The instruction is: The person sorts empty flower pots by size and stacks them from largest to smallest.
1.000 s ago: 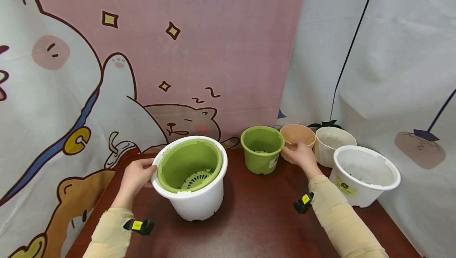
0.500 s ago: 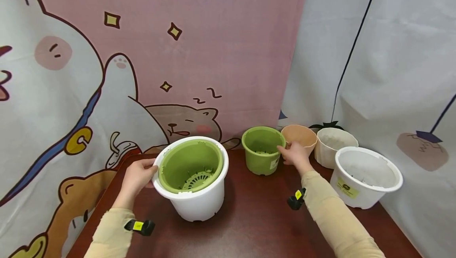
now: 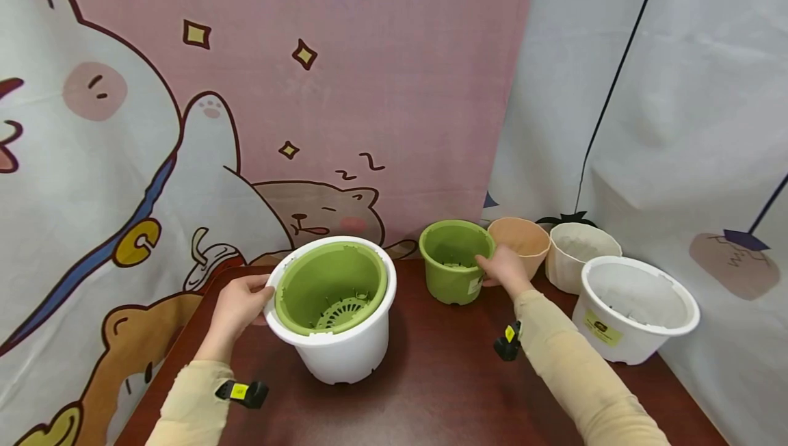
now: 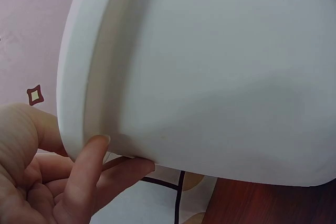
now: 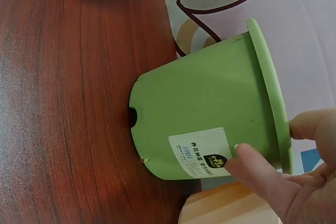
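Shifting leftward over the last second, the right hand (image 3: 507, 271) has left its place in front of the peach pot (image 3: 523, 241) and come over to the standing green pot (image 3: 452, 285). From where I stand, it now pinches that pot's rim, and the right wrist view bears this out: digits on both sides of the lip, one fingertip just by the white label (image 5: 199, 153). The pot itself hasn't budged; it stands upright at the back of the bench (image 3: 431, 391).

Over on the other side, the left hand (image 3: 237, 306) grips the rim of the big white pot (image 3: 345, 357), just as it did a moment ago. An inner green pot (image 3: 320, 282) sits inside that one. Whether the white pot's base rests fully on the bench, I can't tell.

So, as I judge it, both hands are now engaged, each with its own pot. The peach pot, the cream pot (image 3: 563, 268) and the labelled white pot (image 3: 615, 336) stand along the right, untouched.
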`<control>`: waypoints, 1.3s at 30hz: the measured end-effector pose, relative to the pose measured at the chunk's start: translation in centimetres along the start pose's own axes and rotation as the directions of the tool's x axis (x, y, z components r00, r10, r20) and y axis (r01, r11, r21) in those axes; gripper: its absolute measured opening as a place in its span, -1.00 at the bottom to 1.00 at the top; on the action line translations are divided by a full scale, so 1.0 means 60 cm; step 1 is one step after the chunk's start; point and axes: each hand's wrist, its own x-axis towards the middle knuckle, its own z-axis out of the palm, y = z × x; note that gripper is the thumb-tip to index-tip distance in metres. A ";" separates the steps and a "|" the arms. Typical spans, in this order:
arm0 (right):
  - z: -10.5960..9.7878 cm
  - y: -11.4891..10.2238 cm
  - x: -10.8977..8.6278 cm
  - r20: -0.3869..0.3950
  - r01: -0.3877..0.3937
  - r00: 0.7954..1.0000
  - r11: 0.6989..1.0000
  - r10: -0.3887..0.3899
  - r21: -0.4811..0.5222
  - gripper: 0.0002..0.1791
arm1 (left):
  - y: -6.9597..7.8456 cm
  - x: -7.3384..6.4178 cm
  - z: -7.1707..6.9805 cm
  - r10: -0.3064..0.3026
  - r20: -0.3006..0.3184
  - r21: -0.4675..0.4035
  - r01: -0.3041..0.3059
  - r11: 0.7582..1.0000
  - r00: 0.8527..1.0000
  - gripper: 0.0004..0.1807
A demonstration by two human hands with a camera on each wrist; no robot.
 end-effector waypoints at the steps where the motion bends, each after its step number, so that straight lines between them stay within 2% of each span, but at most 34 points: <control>1: 0.000 0.000 0.001 0.002 0.000 1.000 1.000 0.000 0.001 -0.67 | 0.000 0.000 0.000 0.000 0.000 0.000 0.000 1.000 1.000 -0.54; 13: 0.002 -0.003 0.001 0.014 -0.053 0.998 0.998 0.053 0.035 -0.78 | 0.000 -0.001 0.000 -0.008 0.002 0.014 0.008 1.000 1.000 -0.54; 16: 0.002 -0.004 0.000 0.023 -0.071 0.997 0.995 0.069 0.065 -0.73 | 0.000 -0.001 0.000 -0.015 0.002 0.017 0.015 1.000 1.000 -0.54; 21: 0.004 -0.002 -0.005 0.040 -0.098 0.995 0.978 0.092 0.182 -0.53 | 0.000 -0.002 0.000 -0.019 0.001 0.021 0.019 1.000 1.000 -0.54; 24: 0.005 0.000 -0.008 0.046 -0.101 0.995 0.970 0.093 0.220 -0.48 | 0.000 -0.002 0.000 -0.017 0.000 0.020 0.017 1.000 1.000 -0.54; 30: 0.004 0.003 -0.015 0.048 -0.112 0.993 0.965 0.103 0.236 -0.46 | 0.001 -0.002 0.001 -0.014 -0.002 0.020 0.014 1.000 1.000 -0.54; 39: 0.004 0.011 -0.027 0.052 -0.110 0.994 0.941 0.099 0.320 -0.49 | 0.001 -0.002 0.001 -0.015 -0.002 0.032 0.015 0.999 1.000 -0.54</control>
